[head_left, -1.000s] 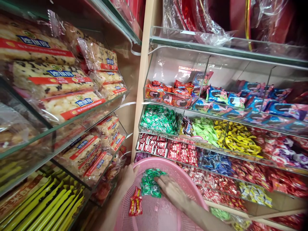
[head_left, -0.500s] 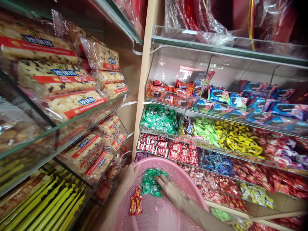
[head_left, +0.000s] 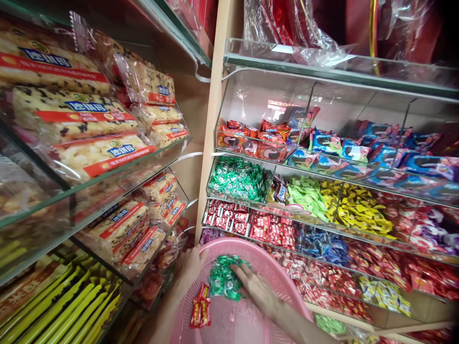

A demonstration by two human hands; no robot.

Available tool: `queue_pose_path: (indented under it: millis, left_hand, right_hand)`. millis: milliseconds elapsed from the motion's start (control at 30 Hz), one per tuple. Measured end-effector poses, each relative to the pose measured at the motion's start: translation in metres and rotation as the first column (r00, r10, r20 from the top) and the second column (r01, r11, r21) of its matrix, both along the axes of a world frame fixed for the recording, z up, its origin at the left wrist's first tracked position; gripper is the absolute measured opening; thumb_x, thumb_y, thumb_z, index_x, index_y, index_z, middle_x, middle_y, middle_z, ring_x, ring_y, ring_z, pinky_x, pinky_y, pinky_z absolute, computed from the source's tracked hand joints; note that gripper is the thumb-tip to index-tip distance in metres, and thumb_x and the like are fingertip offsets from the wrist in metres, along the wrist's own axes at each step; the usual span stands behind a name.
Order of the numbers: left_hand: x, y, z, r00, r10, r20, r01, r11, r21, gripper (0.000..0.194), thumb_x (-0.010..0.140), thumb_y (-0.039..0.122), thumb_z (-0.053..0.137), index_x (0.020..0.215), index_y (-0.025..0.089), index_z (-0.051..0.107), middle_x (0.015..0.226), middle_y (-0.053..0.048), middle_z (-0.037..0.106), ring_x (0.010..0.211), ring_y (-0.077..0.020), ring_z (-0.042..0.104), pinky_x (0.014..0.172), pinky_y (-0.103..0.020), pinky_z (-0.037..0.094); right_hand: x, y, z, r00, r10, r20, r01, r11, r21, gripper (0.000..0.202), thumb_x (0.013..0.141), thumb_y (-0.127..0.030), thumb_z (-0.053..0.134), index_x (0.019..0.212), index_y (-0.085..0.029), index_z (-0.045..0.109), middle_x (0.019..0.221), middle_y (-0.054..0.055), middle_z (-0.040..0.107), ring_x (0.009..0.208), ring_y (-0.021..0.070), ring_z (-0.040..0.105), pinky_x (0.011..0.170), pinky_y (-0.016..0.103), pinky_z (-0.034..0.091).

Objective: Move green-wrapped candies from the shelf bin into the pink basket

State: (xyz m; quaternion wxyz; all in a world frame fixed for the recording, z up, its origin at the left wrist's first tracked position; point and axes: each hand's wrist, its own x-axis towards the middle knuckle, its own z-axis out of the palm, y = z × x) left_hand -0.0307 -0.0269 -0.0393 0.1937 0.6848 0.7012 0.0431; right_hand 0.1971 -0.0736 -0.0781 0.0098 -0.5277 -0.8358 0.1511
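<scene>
Shiny green-wrapped candies are heaped inside a round pink perforated plastic basket, touched by the right hand, its fingers loosely spread. The rim is gripped by the left hand. Clear-fronted glass shelves are set around.

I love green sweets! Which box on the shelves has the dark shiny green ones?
The glass box beside the wooden post, above the red-and-white packets. Its sweets are deep green; the other green ones nearby are pale lime.
</scene>
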Motion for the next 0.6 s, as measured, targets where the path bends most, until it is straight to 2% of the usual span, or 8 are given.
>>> queue_pose_path:
  millis: [133,233,333,600]
  left_hand:
    - [0.0,0.001,-0.015,1.0,0.007,0.031,-0.006,0.999,-0.038,0.046,0.096,0.042,0.029,0.117,0.019,0.062,0.103,-0.013,0.073,0.1,-0.0234,0.068,0.074,-0.028,0.044]
    - [0.002,0.0,-0.02,0.999,0.014,0.03,-0.013,0.999,-0.034,0.046,0.096,0.043,0.029,0.118,0.019,0.061,0.106,-0.013,0.072,0.1,-0.0227,0.068,0.075,-0.028,0.044]
    - [0.008,-0.002,-0.015,0.999,0.005,0.045,-0.005,1.0,-0.009,0.045,0.096,0.044,0.031,0.12,0.021,0.06,0.107,-0.011,0.072,0.1,-0.0215,0.067,0.076,-0.027,0.043]
    - [0.027,-0.006,-0.003,0.998,0.005,0.056,-0.006,1.0,0.015,0.043,0.095,0.043,0.032,0.114,0.021,0.064,0.105,-0.009,0.073,0.096,-0.0203,0.068,0.074,-0.026,0.043]
  right_hand:
    - [0.007,0.0,-0.006,1.0,0.008,0.0,-0.008,1.0,0.018,0.073,0.077,-0.008,0.06,0.144,-0.025,0.038,0.135,0.011,0.052,0.117,0.028,0.056,0.097,0.037,0.047]
    - [0.01,-0.002,-0.006,1.0,0.015,0.018,-0.015,1.0,-0.018,0.073,0.079,-0.012,0.063,0.146,-0.025,0.037,0.137,0.012,0.051,0.123,0.0285,0.052,0.102,0.038,0.044]
    - [0.011,-0.005,-0.004,0.999,0.004,0.043,-0.002,0.999,-0.044,0.072,0.08,-0.015,0.064,0.146,-0.024,0.037,0.138,0.013,0.051,0.122,0.0288,0.052,0.102,0.039,0.044]
    - [0.025,-0.008,-0.004,0.999,-0.019,0.033,0.019,1.0,0.005,0.074,0.079,-0.017,0.067,0.146,-0.024,0.037,0.134,0.013,0.052,0.114,0.0286,0.058,0.096,0.039,0.048]
